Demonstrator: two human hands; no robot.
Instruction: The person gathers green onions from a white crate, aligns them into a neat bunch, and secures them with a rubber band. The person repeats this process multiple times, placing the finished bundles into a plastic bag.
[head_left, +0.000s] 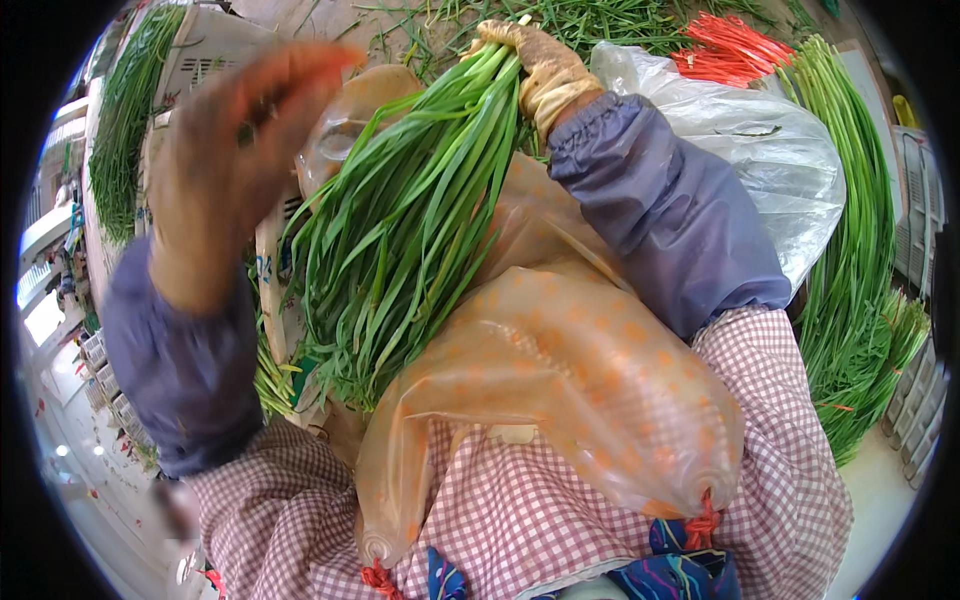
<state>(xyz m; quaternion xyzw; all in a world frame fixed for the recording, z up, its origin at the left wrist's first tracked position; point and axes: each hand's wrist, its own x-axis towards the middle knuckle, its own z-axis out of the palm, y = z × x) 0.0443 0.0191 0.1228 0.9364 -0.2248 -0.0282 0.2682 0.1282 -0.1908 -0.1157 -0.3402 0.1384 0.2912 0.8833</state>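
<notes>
My right hand (546, 66), in a stained pale glove, grips a bunch of garlic chives (409, 217) around the stem end. The long green leaves hang down and to the left, over the front of a translucent apron (555, 337) with orange spots. My left hand (225, 150) is raised on the left, apart from the bunch and blurred by motion. Something orange-red shows along its fingers; whether this is a covering or a held thing is unclear. Both forearms wear dark blue-purple oversleeves.
Red ties (731, 49) lie at the back right by a clear plastic bag (750, 142). Long chives (847, 187) are stacked along the right. More chives (131, 135) lie at far left near a pale crate (206, 60). Loose cut leaves (600, 22) cover the back surface.
</notes>
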